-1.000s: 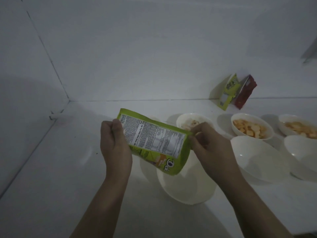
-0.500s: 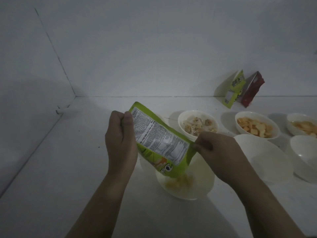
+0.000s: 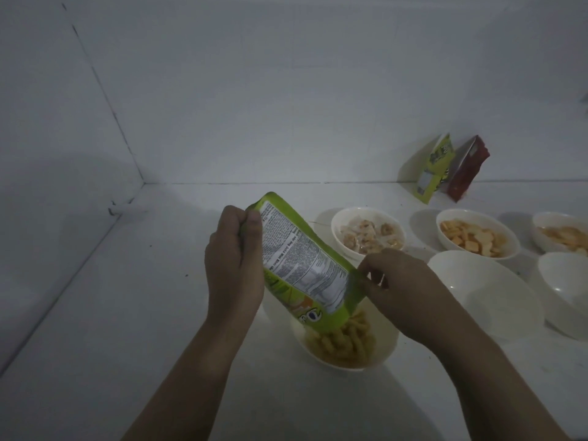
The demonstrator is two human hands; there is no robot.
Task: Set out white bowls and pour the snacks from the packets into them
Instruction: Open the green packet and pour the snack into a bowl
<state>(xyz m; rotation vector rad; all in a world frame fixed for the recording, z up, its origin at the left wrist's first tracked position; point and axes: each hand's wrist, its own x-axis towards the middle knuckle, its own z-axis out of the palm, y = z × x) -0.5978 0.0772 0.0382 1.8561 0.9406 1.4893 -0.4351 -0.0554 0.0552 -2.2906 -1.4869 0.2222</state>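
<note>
Since the earlier frame the packet (image 3: pixel 302 265) has tipped steeper, left hand (image 3: pixel 235 262) gripping its raised end, right hand (image 3: pixel 401 288) pinching its lower edge, mouth directly above the bowl (image 3: pixel 389 345) receiving snacks (image 3: pixel 342 342).

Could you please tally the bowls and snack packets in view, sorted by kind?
Bowls with snacks: 4
Empty bowls: 2
Green packets: 2
Red packets: 1
Total: 9
</note>
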